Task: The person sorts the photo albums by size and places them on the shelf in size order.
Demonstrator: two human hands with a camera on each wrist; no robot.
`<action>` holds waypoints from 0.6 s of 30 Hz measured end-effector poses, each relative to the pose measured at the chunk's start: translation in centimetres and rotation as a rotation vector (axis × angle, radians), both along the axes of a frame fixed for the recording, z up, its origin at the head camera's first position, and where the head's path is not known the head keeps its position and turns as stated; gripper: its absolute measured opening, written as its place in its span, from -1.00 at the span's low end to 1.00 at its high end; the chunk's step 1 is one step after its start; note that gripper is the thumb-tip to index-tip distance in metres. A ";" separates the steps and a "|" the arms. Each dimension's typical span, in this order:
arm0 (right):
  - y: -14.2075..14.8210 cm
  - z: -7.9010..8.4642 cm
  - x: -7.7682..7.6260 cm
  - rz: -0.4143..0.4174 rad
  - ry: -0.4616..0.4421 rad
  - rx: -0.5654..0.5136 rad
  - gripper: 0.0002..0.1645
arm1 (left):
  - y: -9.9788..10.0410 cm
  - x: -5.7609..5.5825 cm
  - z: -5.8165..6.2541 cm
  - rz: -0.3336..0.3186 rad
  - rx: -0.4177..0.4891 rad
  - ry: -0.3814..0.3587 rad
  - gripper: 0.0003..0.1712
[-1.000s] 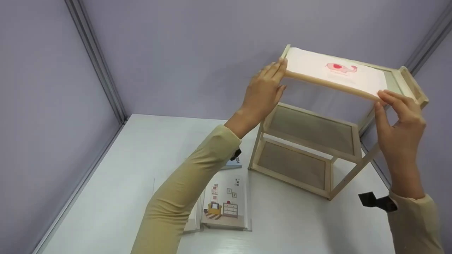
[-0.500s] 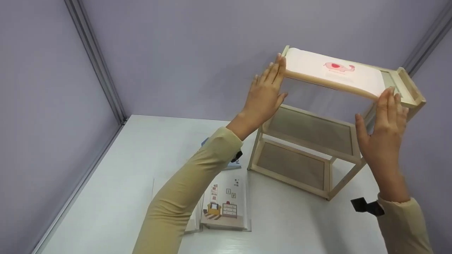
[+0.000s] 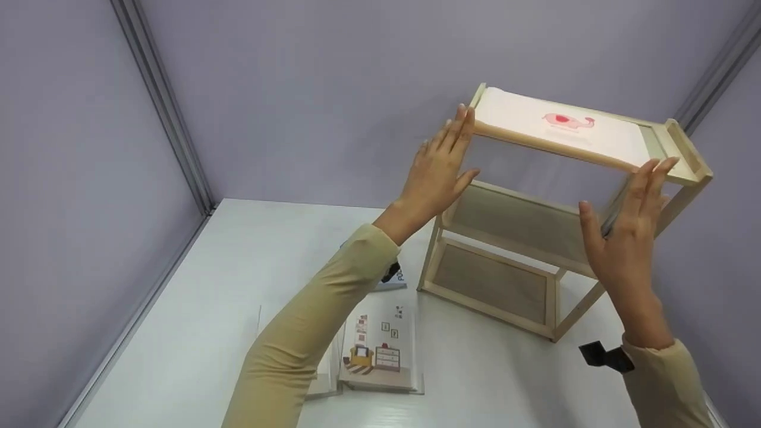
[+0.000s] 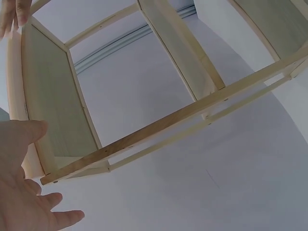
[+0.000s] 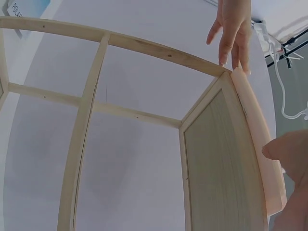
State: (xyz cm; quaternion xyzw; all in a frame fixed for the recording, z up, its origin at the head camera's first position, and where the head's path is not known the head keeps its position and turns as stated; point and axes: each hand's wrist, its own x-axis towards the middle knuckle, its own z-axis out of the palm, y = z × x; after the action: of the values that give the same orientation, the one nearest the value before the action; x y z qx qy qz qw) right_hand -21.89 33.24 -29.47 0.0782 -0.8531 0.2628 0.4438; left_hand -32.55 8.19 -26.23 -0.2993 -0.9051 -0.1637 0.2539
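Head view showed, at far left, a grey-violet panel and a metal strip, then the white table. Across it reached the left sleeve, partly hiding a pale item and, just right of that, a book with a furnished room drawn on its upper face. Beyond the book lay a blue item with lettering, mostly hidden by the arm. Farther right, the left hand was at the left end of the top shelf, its fingers straight and released; in the left wrist view its thumb overlapped the shelf's edge, though I could not tell whether it touched. The wooden rack stood on the table, its shelves one above another. On the top shelf lay the white piece printed with a pink elephant; a greenish strip of shelf showed to its right. The right hand was at the shelf's right front edge, fingers extended, thumb spread away, likewise released. Below it, a black clip sat by the right sleeve.
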 end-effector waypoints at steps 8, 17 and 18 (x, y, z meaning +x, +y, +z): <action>-0.9 -0.6 0.0 0.027 0.037 0.000 0.02 | -1.4 -0.4 -1.1 -0.021 0.057 0.045 -0.05; -2.2 -1.4 0.5 -0.035 0.084 0.062 -0.05 | -3.1 -0.5 -2.2 -0.044 0.107 0.037 -0.13; -2.4 -1.4 0.6 -0.033 0.086 0.064 -0.06 | -3.2 -0.6 -2.3 -0.046 0.110 0.043 -0.13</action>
State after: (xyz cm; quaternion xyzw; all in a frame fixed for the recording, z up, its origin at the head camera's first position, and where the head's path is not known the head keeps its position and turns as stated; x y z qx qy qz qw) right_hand -21.32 30.81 -30.90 0.0896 -0.8423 0.2246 0.4818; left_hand -33.13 4.95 -28.56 -0.3091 -0.8818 -0.2126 0.2857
